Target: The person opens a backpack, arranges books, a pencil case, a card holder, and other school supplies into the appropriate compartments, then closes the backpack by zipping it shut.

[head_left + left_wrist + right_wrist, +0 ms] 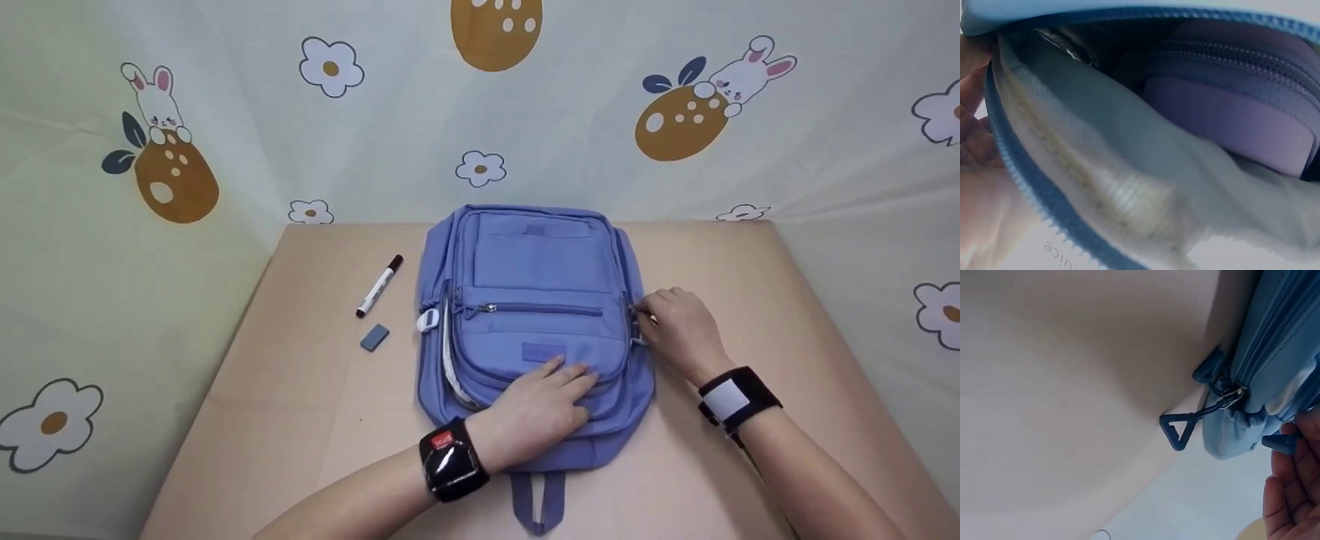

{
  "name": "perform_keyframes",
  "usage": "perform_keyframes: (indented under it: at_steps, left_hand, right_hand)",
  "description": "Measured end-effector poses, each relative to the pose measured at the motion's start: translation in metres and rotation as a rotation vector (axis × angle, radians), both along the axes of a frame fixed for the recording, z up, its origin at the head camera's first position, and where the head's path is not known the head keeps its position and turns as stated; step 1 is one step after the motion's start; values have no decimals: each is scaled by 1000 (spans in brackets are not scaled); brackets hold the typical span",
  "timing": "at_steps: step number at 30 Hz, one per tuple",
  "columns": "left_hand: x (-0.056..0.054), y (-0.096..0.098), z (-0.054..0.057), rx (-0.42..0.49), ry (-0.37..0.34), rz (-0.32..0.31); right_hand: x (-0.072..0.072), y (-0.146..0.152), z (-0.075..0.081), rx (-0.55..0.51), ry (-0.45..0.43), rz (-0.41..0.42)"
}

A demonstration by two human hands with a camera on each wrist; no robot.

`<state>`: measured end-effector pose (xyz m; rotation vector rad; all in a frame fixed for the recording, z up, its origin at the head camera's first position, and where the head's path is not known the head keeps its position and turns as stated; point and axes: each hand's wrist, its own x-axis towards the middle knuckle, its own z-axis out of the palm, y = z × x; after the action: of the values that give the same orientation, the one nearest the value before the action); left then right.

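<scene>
A blue backpack (540,262) lies flat on the table, its front compartment unzipped along the left side. My left hand (536,409) rests on the lower front, fingers spread over the fabric. In the left wrist view, the open compartment shows a pale lining (1112,146) and a light purple zippered item (1224,112) inside. My right hand (684,330) is at the backpack's right side. Its fingers pinch a blue triangular zipper pull (1280,443), seen in the right wrist view. Two other blue zipper pulls (1178,430) hang loose nearby.
Left of the backpack lie a black-capped white marker (379,286) and a grey-blue eraser (375,337). A small white tag-like piece (427,320) sits at the backpack's left edge. The carry loop (538,510) points toward me. A patterned cloth (405,135) surrounds the table (315,442).
</scene>
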<state>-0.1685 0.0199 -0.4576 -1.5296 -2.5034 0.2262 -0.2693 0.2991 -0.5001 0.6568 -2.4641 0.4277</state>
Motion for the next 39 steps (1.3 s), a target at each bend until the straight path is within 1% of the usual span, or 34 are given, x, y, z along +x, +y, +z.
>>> perform_keyframes:
  at_steps: [5,10,18,21,27,31,34,39]
  left_hand:
    - [0,2,-1,7,-6,-10]
    - [1,-1,0,22,-8,-18]
    - [3,0,-1,41,19,-29]
    - [4,1,-1,34,20,-26]
    - [7,-1,-1,2,-5,-12]
    - [7,-2,-1,9,5,-14]
    - [6,-1,-1,12,17,-18]
    - [3,2,3,-13,27,-14]
  right_hand:
    - [15,5,1,15,21,35]
    - [28,4,2,31,23,69]
    - [45,3,4,60,9,80]
    - [53,2,5,66,7,81]
    - [68,-2,4,78,3,96]
    - [78,-4,6,79,17,116]
    - [84,-5,9,84,23,130]
    - [91,-6,13,93,8,135]
